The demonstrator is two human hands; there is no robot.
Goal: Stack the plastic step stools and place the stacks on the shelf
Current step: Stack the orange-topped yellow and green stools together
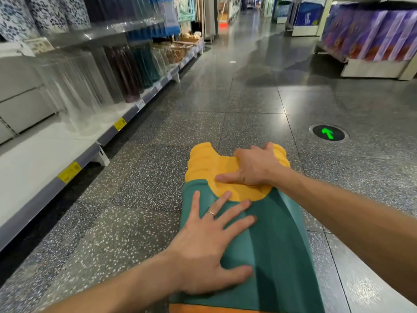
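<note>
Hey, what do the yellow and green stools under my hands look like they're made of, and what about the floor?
The yellow stools and green stool look like moulded plastic with a smooth satin finish: even colour, rounded edges and soft highlights. The floor seems to be polished terrazzo or speckled stone tile: pale chips in dark grey, visible joints and glossy reflections.

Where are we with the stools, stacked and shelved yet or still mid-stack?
Stacking looks partly done: the yellow stools are nested into the green stools as one long stack lying over the floor. In hand: the left hand lies flat on the green part, and the right hand grips the yellow end. Left: nothing is shelved yet; the bare white shelf on the left waits.
</note>
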